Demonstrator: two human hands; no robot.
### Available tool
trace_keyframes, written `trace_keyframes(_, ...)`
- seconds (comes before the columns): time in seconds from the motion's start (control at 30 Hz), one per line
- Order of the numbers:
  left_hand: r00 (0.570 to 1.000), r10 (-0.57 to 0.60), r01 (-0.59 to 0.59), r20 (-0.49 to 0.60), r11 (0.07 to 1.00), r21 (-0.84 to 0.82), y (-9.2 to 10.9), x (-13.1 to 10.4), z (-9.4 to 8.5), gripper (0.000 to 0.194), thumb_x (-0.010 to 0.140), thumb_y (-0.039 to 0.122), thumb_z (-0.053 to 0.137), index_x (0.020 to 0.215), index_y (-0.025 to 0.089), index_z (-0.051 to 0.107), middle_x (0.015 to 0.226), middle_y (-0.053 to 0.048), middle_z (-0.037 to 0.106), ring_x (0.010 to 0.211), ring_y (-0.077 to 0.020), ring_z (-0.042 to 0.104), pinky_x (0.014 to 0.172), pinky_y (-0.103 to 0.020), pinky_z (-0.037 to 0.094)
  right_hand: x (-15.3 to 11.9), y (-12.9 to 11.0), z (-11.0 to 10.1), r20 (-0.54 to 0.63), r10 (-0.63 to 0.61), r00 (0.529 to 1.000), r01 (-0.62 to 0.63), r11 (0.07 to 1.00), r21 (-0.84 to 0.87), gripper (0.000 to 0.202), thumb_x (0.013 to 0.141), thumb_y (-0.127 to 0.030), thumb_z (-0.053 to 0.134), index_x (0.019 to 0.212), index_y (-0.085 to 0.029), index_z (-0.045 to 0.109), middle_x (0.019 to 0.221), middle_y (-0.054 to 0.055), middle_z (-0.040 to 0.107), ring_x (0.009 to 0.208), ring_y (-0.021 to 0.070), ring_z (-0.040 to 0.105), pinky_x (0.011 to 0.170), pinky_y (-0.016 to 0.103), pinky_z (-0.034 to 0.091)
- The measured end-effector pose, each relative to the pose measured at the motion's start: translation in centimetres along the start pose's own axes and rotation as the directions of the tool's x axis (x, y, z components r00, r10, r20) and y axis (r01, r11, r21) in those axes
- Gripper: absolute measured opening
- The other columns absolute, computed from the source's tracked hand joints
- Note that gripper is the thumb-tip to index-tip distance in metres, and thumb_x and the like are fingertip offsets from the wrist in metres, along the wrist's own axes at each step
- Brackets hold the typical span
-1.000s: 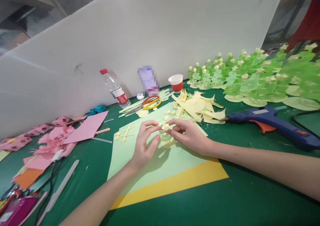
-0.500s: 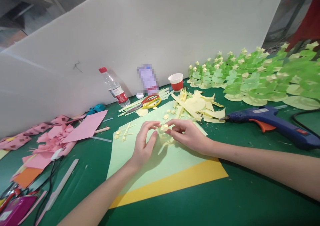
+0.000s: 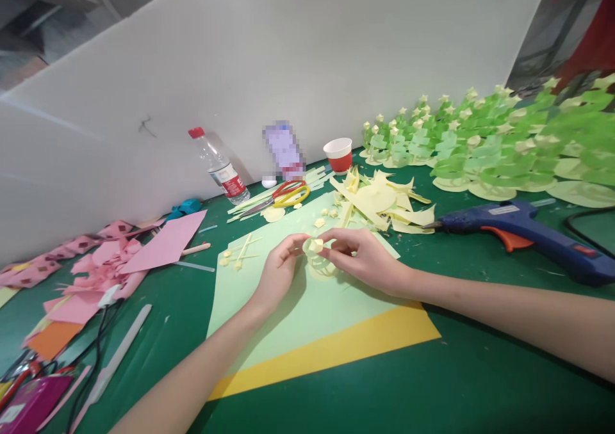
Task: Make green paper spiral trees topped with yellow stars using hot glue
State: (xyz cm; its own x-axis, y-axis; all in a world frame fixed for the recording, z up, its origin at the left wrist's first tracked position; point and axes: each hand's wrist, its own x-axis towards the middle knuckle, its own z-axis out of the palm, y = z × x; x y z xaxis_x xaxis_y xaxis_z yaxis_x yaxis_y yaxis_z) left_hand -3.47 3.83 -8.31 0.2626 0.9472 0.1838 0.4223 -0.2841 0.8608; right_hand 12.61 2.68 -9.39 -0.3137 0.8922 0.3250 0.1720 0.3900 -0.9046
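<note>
My right hand pinches a small pale yellow paper star between thumb and fingertips. Beside it, my left hand has its fingers closed at the left edge of a pale green paper piece near the star. Curled pale paper loops show just under the star. Both hands are over a light green sheet, which lies on a yellow sheet. Small stars and thin paper stems rest on the sheet's left part.
Behind are scissors, a bottle, a phone, a paper cup and yellow scraps. A blue glue gun and green paper plants stand right; pink paper lies left.
My left hand's thumb and fingers have come together at the pale green piece beside the star; before, they were apart. My right hand has hardly moved.
</note>
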Motion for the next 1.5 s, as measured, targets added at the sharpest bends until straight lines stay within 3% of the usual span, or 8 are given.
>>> trace_keyframes(0.23,1.000,-0.024,0.023,-0.018,1.000,-0.019,0.4,0.0,0.0,0.015,0.075,0.016,0.043,0.082,0.020,0.056,0.092,-0.004,0.055,0.084,-0.0162,0.054,0.073,-0.028,0.044,0.0,0.1,0.1,-0.021,-0.017,1.000,0.016,0.999,-0.039,0.022,0.077,-0.030,0.047,0.082,-0.013,0.060,0.060,0.001,0.052,0.046,0.0066,0.036,0.042,0.019,0.032)
trace_keyframes(0.37,0.997,-0.061,0.060,-0.042,0.998,-0.027,0.2,-0.2,0.0,0.010,0.079,0.024,0.042,0.078,0.020,0.051,0.068,0.001,0.050,0.061,-0.0116,0.048,0.052,-0.022,0.039,0.1,0.2,0.1,-0.018,-0.029,0.999,0.029,0.999,-0.024,0.023,0.078,-0.031,0.047,0.082,-0.013,0.060,0.052,-0.002,0.046,0.044,0.0065,0.033,0.041,0.019,0.031)
trace_keyframes(0.6,0.992,-0.064,0.062,-0.108,0.998,-0.020,-0.5,-0.5,-0.1,0.039,0.078,0.034,0.044,0.051,0.020,0.021,0.046,0.008,0.016,0.040,-0.0063,0.015,0.037,-0.020,0.014,0.1,0.2,0.1,-0.017,-0.020,1.000,0.020,1.000,-0.011,0.022,0.077,-0.031,0.048,0.082,-0.014,0.060,0.048,-0.004,0.041,0.043,0.0065,0.033,0.040,0.019,0.030)
trace_keyframes(0.77,0.981,0.061,-0.061,-0.186,0.998,0.006,-0.2,-0.6,-0.2,0.027,0.082,0.032,0.039,0.059,0.020,0.031,0.050,0.006,0.030,0.042,-0.0081,0.028,0.040,-0.020,0.026,0.1,0.1,0.0,-0.013,-0.012,1.000,0.012,1.000,0.008,0.023,0.077,-0.033,0.047,0.082,-0.014,0.059,0.048,-0.004,0.040,0.044,0.0066,0.032,0.041,0.019,0.030)
trace_keyframes(0.87,0.961,0.202,-0.195,-0.187,0.979,0.055,0.1,-0.9,-0.1,0.010,0.079,0.029,0.045,0.074,0.021,0.045,0.071,0.000,0.046,0.061,-0.0123,0.045,0.057,-0.026,0.040,0.1,0.1,0.0,-0.012,-0.026,1.000,0.027,1.000,0.007,0.023,0.077,-0.032,0.047,0.082,-0.013,0.060,0.048,-0.004,0.042,0.044,0.0064,0.031,0.042,0.019,0.029)
trace_keyframes(1.0,0.936,0.331,-0.319,-0.121,0.942,0.109,0.2,-1.4,0.3,0.009,0.072,0.025,0.054,0.081,0.023,0.052,0.086,-0.003,0.049,0.086,-0.0184,0.047,0.078,-0.033,0.040,0.1,0.0,0.0,-0.015,-0.033,0.999,0.033,0.999,-0.001,0.024,0.077,-0.031,0.047,0.082,-0.012,0.061,0.056,0.000,0.052,0.045,0.0060,0.032,0.041,0.020,0.029)
trace_keyframes(1.33,0.943,0.292,-0.279,-0.160,0.955,0.102,0.7,-1.3,0.8,0.004,0.076,0.023,0.055,0.077,0.023,0.051,0.083,-0.001,0.047,0.084,-0.0159,0.047,0.073,-0.029,0.040,0.1,0.1,-0.1,-0.018,-0.048,0.999,0.047,0.999,-0.016,0.020,0.076,-0.024,0.048,0.080,-0.012,0.063,0.056,0.000,0.052,0.047,0.0066,0.035,0.044,0.020,0.030)
trace_keyframes(1.5,0.950,0.259,-0.249,-0.176,0.965,0.079,0.7,-1.3,1.1,0.004,0.077,0.023,0.053,0.074,0.022,0.050,0.082,-0.001,0.047,0.083,-0.0156,0.047,0.074,-0.030,0.040,0.0,-0.2,-0.1,-0.013,-0.040,0.999,0.040,0.999,0.006,0.017,0.075,-0.022,0.049,0.079,-0.011,0.061,0.044,-0.007,0.035,0.043,0.0055,0.027,0.043,0.020,0.026)
